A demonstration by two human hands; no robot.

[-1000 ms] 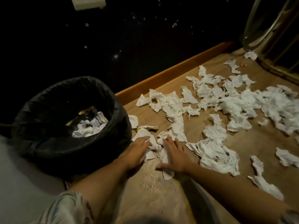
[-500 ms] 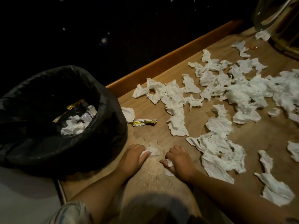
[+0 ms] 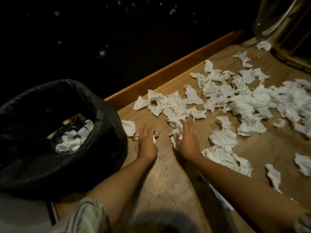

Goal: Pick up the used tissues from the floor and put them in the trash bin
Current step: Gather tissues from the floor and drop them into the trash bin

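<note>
Left hand (image 3: 146,138) lies low on the wood floor (image 3: 170,179), fingers mostly straight & a bit blurred, resting on a small white tissue scrap (image 3: 154,140) and a gold candy wrapper (image 3: 136,137). Can't tell if it pinches the scrap or just presses it.

Right hand (image 3: 188,139) is just beside it, fingers loosely stretched forward, palm down on a crumpled tissue (image 3: 175,137). The thumb side touches that wad; the fingertips reach the near end of a long tissue clump (image 3: 170,105). Grip is not clear, looks more like pressing than holding.

That clump runs long-ways about level with the wooden baseboard (image 3: 176,68), from near the bin toward the far right. A much bigger pile of tissues (image 3: 252,101) spreads on to the right edge of the floor. More loose pieces (image 3: 223,152) lie by the right forearm, pointing toward the near right corner.

Trash bin (image 3: 104,148), w/ black bag, sits at the left edge of the floor, close to the left hand. Some white tissues in the bin (image 3: 70,142) lie w/ shiny wrappers. One small tissue (image 3: 128,127) touches the bin's side.
</note>
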